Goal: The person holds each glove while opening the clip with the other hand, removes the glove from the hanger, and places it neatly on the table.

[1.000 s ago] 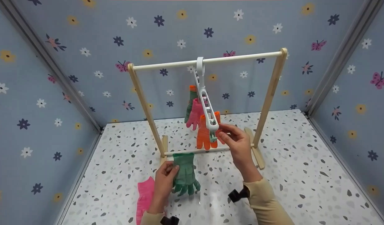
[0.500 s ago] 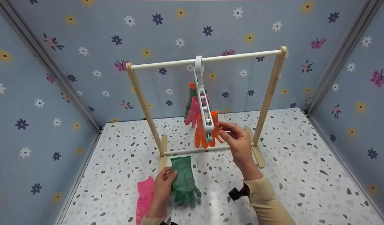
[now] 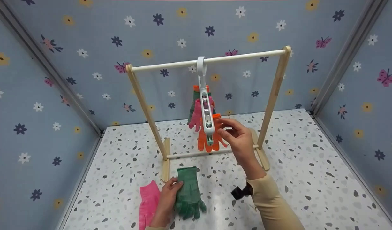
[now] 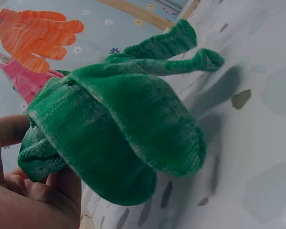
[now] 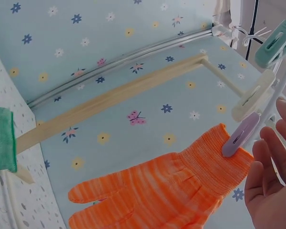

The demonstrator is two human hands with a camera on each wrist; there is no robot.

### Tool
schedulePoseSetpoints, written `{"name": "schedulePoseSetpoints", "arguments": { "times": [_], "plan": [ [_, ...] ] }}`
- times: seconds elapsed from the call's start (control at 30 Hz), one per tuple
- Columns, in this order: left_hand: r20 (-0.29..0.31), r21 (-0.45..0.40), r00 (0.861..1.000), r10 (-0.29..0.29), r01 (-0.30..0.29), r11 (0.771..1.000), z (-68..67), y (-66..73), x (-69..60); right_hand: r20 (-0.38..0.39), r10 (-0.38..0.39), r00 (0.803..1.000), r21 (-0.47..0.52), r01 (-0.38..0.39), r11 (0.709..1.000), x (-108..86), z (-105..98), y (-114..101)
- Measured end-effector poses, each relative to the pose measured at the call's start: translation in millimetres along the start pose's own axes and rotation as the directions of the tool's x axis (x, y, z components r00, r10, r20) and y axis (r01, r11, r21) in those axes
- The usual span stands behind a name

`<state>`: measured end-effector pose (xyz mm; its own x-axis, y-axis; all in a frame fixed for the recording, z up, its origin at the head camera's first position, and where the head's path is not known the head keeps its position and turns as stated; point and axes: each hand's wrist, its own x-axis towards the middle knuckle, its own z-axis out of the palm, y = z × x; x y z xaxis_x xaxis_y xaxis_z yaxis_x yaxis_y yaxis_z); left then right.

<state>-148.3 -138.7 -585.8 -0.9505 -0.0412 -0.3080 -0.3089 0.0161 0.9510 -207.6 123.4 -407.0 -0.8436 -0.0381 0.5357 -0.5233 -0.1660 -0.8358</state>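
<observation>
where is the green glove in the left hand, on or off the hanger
Off: the left hand holds the green glove apart from the hanger; no clip shows on its cuff.

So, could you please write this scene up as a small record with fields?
Left hand: holds an all-green glove
Right hand: beside the white hanger, contact unclear
Hanger position: hooked over the top rail
Purple clip: grips the orange glove at its cuff
Also hanging: pink glove, orange-cuffed green glove
On speckled surface: another pink glove

Left hand [image 4: 28,202] grips green glove [image 4: 100,138] over speckled white surface [image 4: 257,143]; orange glove [image 4: 38,36] and pink glove [image 4: 26,78] upper left, pink partly hidden, flowered wall [image 4: 95,36] behind.
</observation>
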Motion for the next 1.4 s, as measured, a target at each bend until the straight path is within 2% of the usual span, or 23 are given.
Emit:
{"name": "schedulePoseSetpoints", "arguments": {
  "times": [0.07, 0.23, 0.3, 0.4, 0.5, 0.6, 0.7, 0.8, 1.0, 1.27, 1.4],
  "plan": [
    [-0.002, -0.011, 1.0, -0.026, 0.026, 1.0, 0.1, -2.7, 0.4, 0.005, 0.001, 1.0, -0.004, 0.0, 1.0, 1.1, 0.5, -0.3],
    [0.036, -0.038, 0.997, -0.074, 0.076, 0.996, -4.8, -6.7, 0.5, 0.009, 0.007, 1.0, -0.005, -0.007, 1.0, 2.5, 0.8, 2.1],
    [0.052, -0.053, 0.995, -0.079, 0.082, 0.995, -7.1, -8.3, 0.4, 0.004, 0.011, 1.0, -0.011, -0.011, 1.0, 3.3, 0.8, 3.2],
    [0.043, -0.045, 0.995, -0.087, 0.089, 0.995, -8.7, -10.3, 0.8, -0.006, 0.019, 1.0, -0.02, -0.019, 1.0, 4.8, 0.4, 4.0],
    [0.004, 0.021, 0.996, -0.088, 0.088, 0.996, -8.6, -11.0, 1.0, -0.011, 0.028, 1.0, -0.025, -0.028, 0.999, 5.5, -0.4, 4.1],
    [-0.05, 0.139, 0.997, -0.056, 0.063, 0.988, -7.6, -11.1, 0.9, -0.013, 0.042, 0.999, -0.031, -0.043, 0.999, 5.6, -1.3, 3.4],
    [-0.102, 0.277, 0.995, 0.009, 0.02, 0.961, -6.5, -10.7, 1.1, -0.013, 0.056, 0.998, -0.048, -0.056, 0.997, 6.9, -2.3, 2.7],
    [-0.132, 0.387, 0.99, 0.045, 0.01, 0.922, -6.2, -9.3, 1.4, -0.016, 0.058, 0.998, -0.066, -0.059, 0.996, 9.0, -3.3, 2.0],
    [-0.172, 0.548, 0.978, 0.117, -0.004, 0.836, -10.3, -4.7, -1.7, -0.017, 0.05, 0.999, -0.075, -0.051, 0.996, 11.6, -4.8, 0.2],
    [-0.225, 0.617, 0.958, 0.178, -0.001, 0.787, -17.2, 5.8, -6.4, -0.021, 0.038, 0.999, -0.103, -0.04, 0.994, 12.8, -7.1, -0.8],
    [-0.223, 0.633, 0.948, 0.226, -0.036, 0.774, -19.1, 10.7, -6.7, -0.03, 0.039, 0.999, -0.125, -0.043, 0.991, 13.2, -7.8, -2.0]
  ]
}}
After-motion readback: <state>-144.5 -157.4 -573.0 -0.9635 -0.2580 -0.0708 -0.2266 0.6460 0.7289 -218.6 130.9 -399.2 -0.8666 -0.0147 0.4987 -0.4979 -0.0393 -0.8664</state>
